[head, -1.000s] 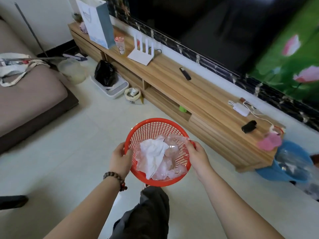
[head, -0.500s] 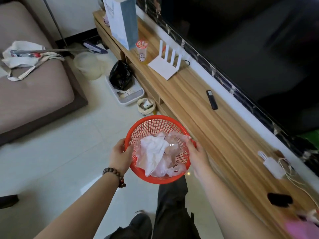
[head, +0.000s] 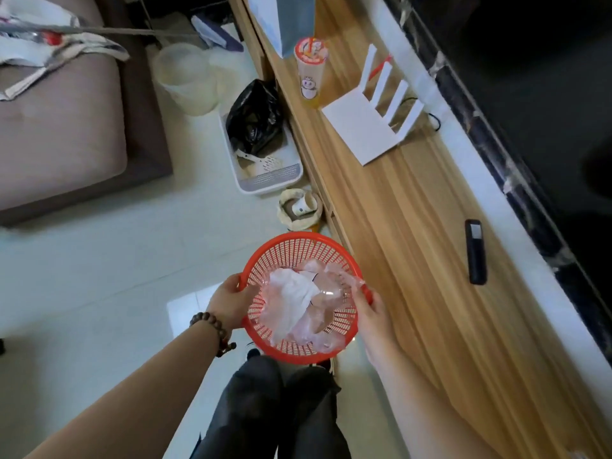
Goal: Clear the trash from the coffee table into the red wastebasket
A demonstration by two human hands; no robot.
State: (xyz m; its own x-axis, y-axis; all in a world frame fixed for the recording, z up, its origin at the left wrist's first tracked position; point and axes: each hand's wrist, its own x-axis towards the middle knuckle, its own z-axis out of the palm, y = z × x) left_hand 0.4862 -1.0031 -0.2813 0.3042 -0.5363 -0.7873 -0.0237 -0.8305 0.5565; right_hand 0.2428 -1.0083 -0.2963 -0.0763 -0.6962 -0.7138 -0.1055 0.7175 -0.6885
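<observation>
Red mesh plastic, the wastebasket [head: 299,256] hung in the air above the person's dark trouser legs [head: 275,412], gripped at opposite sides of its rim. The left hand [head: 230,301] curled around the near-left edge, thumb hooked over the rim, a beaded bracelet [head: 212,329] on that wrist. The right hand [head: 372,314] closed on the right edge, its fingers also pinching a corner of the clear plastic wrapper [head: 344,279] against the rim. Inside lay crumpled white tissue [head: 293,293] and more pinkish film, heaped above the mesh floor (loose, light stuff, by the look of it).

The likeliest slip, judging from this, was spillage: the basket looked tilted toward the wearer, and a sharper tip or a quick swing could let the tissue slide out over the low near edge onto the pale tiled floor [head: 99,276]. If the right hand let go of the wrapper, it might spring up and catch air.

Just beside the basket ran the long wooden TV bench [head: 414,260]; its edge could catch the rim and jolt the load. Farther on sat a dark remote [head: 476,251], a white router [head: 367,127] and a printed drink cup [head: 310,74]. No coffee table was in sight.
</observation>
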